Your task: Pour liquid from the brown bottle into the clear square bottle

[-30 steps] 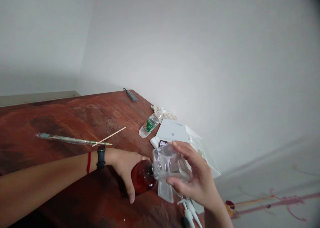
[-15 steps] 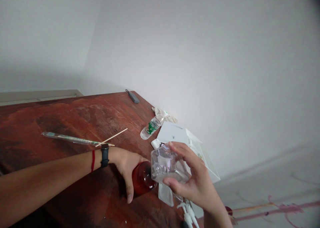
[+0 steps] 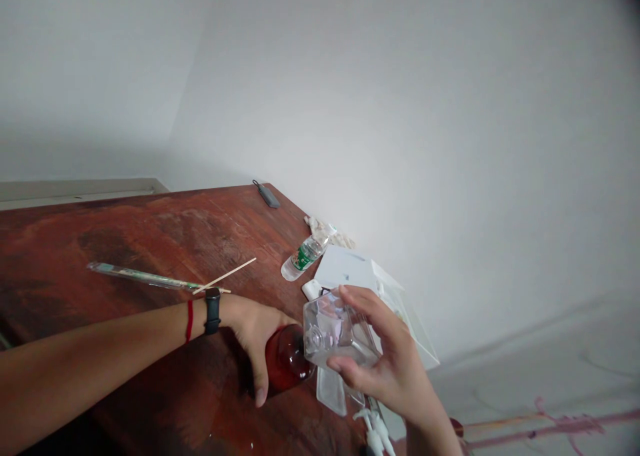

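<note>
My left hand [image 3: 257,339] is wrapped round a dark red-brown translucent bottle [image 3: 289,359] over the wooden table. My right hand [image 3: 385,349] grips a clear square plastic bottle [image 3: 330,333], tilted on its side with its base toward the red-brown bottle. The clear bottle overlaps the right edge of the red-brown one; whether they touch I cannot tell. Below my right hand lie white pump heads [image 3: 375,429] and another clear plastic piece [image 3: 331,391]. The necks of both held bottles are hidden.
Beyond my hands on the wooden table [image 3: 165,236] lie a water bottle [image 3: 303,256] with a green label, a white box [image 3: 345,266], a crumpled cloth [image 3: 320,228] and a grey device [image 3: 267,195]. Thin wooden sticks [image 3: 225,276] and a clear-wrapped packet [image 3: 145,277] are left. A wall borders the table.
Hardly anything differs. The view has shifted very slightly, and both hands keep the same hold on the two bottles.
</note>
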Motion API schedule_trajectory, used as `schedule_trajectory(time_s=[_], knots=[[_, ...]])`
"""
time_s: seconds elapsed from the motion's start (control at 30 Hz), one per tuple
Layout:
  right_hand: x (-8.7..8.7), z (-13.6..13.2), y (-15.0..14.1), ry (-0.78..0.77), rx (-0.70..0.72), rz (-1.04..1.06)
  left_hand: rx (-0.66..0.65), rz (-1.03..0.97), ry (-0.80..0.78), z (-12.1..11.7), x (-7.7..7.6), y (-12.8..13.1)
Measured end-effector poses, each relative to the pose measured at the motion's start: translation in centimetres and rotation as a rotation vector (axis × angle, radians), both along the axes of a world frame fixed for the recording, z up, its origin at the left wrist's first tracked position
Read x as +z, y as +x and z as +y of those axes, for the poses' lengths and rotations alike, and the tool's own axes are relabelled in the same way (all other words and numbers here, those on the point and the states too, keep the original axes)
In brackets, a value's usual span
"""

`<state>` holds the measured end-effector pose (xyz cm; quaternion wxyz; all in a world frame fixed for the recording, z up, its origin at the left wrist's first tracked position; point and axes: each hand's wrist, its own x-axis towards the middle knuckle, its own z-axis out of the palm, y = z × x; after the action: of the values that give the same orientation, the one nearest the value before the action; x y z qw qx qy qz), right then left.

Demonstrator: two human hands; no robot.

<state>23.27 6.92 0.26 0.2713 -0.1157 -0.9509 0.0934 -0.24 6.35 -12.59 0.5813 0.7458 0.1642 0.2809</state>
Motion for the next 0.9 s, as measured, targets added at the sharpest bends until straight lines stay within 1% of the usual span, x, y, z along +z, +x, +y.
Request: schedule_trajectory(time_s=[0.37, 0.57, 0.73, 0.8, 0.9], knots=[[-0.1, 0.0, -0.2, 0.002, -0.004, 0.01, 0.015, 0.03, 0.024, 0.0, -0.4, -0.1], [-0.9, 0.0, 0.2, -0.037, -0.021, 0.061, 0.014, 0.046, 0.03, 0.1, 0.3, -0.1], [-2.6, 0.1, 1.2, -0.092, -0.083, 0.162, -0.008, 0.063, 0.028, 0.0, 0.9, -0.2], [-3.7, 0.1, 1.9, -0.157, -0.113, 0.212, -0.008, 0.065, 0.031, -0.1, 1.0, -0.3], [-5.8, 0.0, 3.1, -0.294, -0.13, 0.302, -0.006, 0.074, 0.04, -0.2, 1.3, -0.5]])
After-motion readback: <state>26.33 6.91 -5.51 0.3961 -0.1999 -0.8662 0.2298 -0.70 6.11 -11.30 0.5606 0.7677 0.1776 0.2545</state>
